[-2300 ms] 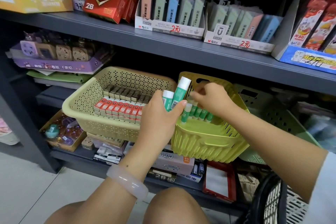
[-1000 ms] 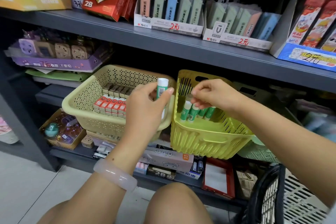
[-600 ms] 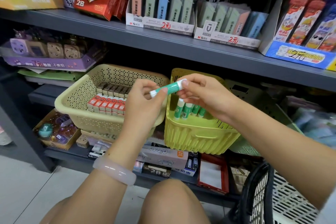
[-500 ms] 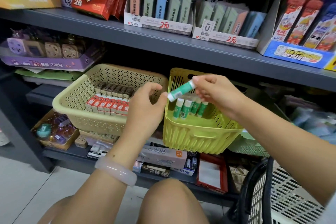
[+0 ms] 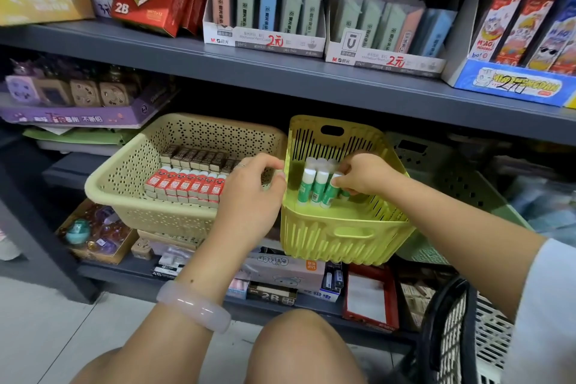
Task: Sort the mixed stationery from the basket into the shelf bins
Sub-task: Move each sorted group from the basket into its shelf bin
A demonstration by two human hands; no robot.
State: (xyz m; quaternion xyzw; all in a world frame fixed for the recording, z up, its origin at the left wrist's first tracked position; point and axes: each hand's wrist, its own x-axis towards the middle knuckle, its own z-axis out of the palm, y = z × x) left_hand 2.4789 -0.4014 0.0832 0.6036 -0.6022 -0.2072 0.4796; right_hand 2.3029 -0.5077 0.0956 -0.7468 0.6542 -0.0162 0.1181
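A yellow-green slotted bin [image 5: 343,234] sits on the middle shelf with several green glue sticks [image 5: 307,185] with white caps standing upright at its left side. My right hand [image 5: 364,174] reaches into the bin and pinches the white cap of one glue stick [image 5: 328,198], which stands beside the others. My left hand [image 5: 249,196] hovers at the bin's left rim, fingers loosely curled and holding nothing, thumb tip near the rim. The source basket [image 5: 452,337], black-rimmed with white mesh, shows at the lower right; its contents are hidden.
A beige perforated basket [image 5: 124,196] left of the bin holds rows of red eraser boxes [image 5: 184,185]. The grey shelf board [image 5: 280,75] hangs just above both. Boxes crowd the lower shelf [image 5: 280,290]. My knee [image 5: 299,349] is below the hands.
The last glue stick passed from my left hand to my right, and my right hand lowered it into the yellow-green bin. My left hand now holds nothing.
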